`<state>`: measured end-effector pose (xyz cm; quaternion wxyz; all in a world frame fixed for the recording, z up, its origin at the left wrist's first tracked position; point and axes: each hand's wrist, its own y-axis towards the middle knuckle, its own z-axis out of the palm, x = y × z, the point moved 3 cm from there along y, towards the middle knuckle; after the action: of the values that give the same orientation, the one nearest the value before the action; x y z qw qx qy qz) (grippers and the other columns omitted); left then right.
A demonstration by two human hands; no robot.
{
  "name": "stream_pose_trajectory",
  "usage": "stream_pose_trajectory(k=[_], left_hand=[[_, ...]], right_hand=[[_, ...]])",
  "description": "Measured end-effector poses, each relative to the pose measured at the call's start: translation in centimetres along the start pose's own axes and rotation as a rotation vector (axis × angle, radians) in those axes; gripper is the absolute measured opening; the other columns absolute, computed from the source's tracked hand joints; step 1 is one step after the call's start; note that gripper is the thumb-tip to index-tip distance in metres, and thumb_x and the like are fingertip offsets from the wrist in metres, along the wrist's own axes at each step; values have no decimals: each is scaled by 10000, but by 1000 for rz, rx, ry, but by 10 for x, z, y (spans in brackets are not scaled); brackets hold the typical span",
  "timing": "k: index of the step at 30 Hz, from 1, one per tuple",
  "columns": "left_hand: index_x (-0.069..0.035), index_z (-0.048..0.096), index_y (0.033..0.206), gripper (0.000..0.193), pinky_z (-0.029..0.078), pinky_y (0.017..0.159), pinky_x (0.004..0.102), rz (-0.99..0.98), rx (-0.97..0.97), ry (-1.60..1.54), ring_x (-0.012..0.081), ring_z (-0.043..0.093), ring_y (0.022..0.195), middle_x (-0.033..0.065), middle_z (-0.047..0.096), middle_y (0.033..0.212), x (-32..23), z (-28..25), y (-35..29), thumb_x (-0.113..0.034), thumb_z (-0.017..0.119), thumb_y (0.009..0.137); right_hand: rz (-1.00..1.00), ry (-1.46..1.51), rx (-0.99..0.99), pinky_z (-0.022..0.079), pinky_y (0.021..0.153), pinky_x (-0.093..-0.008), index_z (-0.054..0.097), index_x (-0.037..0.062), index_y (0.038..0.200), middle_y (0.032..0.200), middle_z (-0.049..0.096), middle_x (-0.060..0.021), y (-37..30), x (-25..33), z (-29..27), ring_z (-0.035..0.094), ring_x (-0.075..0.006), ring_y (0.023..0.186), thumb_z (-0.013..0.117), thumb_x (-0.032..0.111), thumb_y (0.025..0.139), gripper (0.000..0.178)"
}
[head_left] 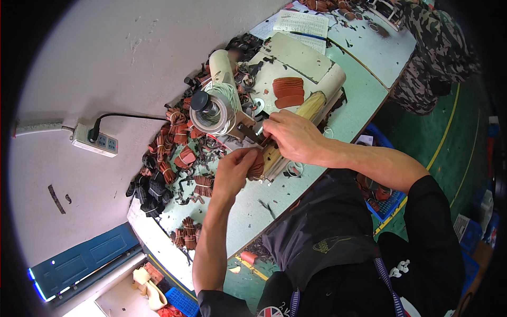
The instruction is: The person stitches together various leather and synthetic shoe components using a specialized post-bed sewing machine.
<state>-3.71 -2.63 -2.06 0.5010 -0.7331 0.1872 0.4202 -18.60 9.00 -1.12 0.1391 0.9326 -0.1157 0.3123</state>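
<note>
My left hand [231,171] is closed around a small stack of brown leather pieces [256,165], held at the front of an off-white bench machine [325,71]. Bent over the machine's working head [248,132], my right hand [296,136] pinches what looks like a brown leather piece, mostly hidden under the fingers. Both hands are close together, a short gap between their fingertips. On the machine's flat top lies a fanned row of brown leather pieces [288,92]. A yellowish wrapped strip [311,107] runs along the machine's front edge, beside my right hand.
Banded bundles of brown pieces [165,142] and black pieces [153,187] line the wall side, among dark scraps. A power strip [95,140] hangs on the wall. An open notebook [301,26] lies beyond the machine. Another person in camouflage [435,47] is at far right. A blue crate [388,203] stands below the table.
</note>
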Motion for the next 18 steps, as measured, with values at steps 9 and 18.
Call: stream_pose_trajectory(k=[9, 18], left_hand=[[32, 691, 961, 303, 435, 514, 220, -11, -184, 120, 71, 577, 600, 46, 679, 752, 11, -5, 2, -265, 649, 915], [20, 656, 1090, 271, 448, 535, 213, 30, 7, -163, 91, 593, 620, 56, 694, 816, 3, -3, -10, -202, 624, 939]], right_hand=[[110, 138, 126, 460, 794, -397, 638, 33, 858, 895, 582, -102, -3, -8, -9, 565, -307, 932, 645, -9, 756, 110], [38, -4, 19, 456, 807, -403, 633, 42, 874, 888, 600, -108, -5, -5, -5, 562, -308, 915, 643, -5, 770, 114]])
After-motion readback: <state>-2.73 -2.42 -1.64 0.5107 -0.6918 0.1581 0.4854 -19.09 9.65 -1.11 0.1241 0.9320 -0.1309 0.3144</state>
